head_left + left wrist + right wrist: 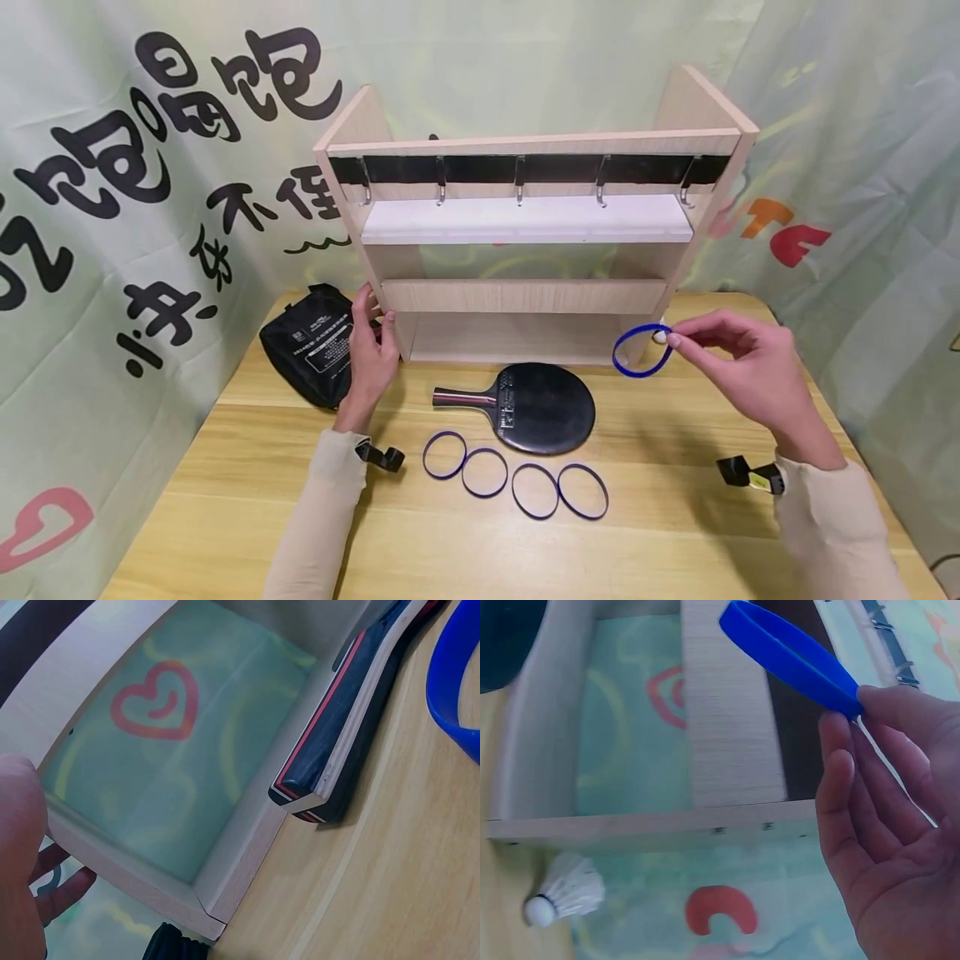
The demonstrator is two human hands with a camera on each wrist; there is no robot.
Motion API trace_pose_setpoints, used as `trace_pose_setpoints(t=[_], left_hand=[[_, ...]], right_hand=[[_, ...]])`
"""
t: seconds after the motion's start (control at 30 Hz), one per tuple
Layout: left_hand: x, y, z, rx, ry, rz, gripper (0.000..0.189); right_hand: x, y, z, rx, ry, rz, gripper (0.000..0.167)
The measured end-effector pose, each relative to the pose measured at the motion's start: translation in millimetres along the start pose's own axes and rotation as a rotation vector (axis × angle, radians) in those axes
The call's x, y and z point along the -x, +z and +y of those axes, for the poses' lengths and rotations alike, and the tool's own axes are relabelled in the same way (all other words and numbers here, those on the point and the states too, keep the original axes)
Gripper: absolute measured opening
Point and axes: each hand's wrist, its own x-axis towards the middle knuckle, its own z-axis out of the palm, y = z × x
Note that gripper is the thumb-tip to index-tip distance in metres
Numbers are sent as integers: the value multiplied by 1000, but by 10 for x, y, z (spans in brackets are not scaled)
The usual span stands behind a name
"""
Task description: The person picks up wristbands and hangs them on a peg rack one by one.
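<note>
My right hand point(750, 371) pinches a blue silicone wristband point(642, 374) between thumb and fingertips, beside the lower right corner of a pale wooden shelf rack point(525, 297). The right wrist view shows the band point(795, 671) raised and tilted, with the other fingers bent below it. My left hand point(372, 354) grips the rack's left side panel low down, thumb at the front and fingers round the outer side. Along the rack's black strip hang several metal hooks point(520, 187) with nothing on them. Several more blue wristbands point(483, 497) lie flat in a row on the table.
A black table tennis paddle point(555, 408) lies before the rack, handle to the left. Left of the rack sits a black zip pouch point(307, 346). A white shuttlecock point(570, 889) rests by the rack's right side. Printed curtains point(862, 125) enclose the wooden table point(225, 517).
</note>
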Motion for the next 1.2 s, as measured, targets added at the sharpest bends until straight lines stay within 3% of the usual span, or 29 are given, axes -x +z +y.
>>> trace_pose_setpoints(t=[0.1, 0.33, 0.47, 0.7, 0.9, 1.07, 1.2], left_hand=[[-4, -6, 24, -1, 17, 3, 50], [45, 55, -279, 7, 0, 26, 51], [57, 40, -357, 7, -21, 6, 52], [53, -6, -372, 20, -36, -19, 54], [51, -23, -368, 37, -59, -37, 54], [57, -12, -380, 31, -52, -27, 54], [53, 0, -371, 31, -53, -16, 53]], right_hand=[[-112, -36, -53, -46, -65, 51, 16], [-378, -137, -197, -126, -122, 139, 12], [-502, -187, -322, -171, -129, 203, 13], [-753, -280, -558, -504, -63, 259, 20], [-924, -323, -602, -623, -32, 312, 20], [-976, -333, -534, -615, -18, 277, 23], [-961, -327, -451, -477, -8, 265, 22]])
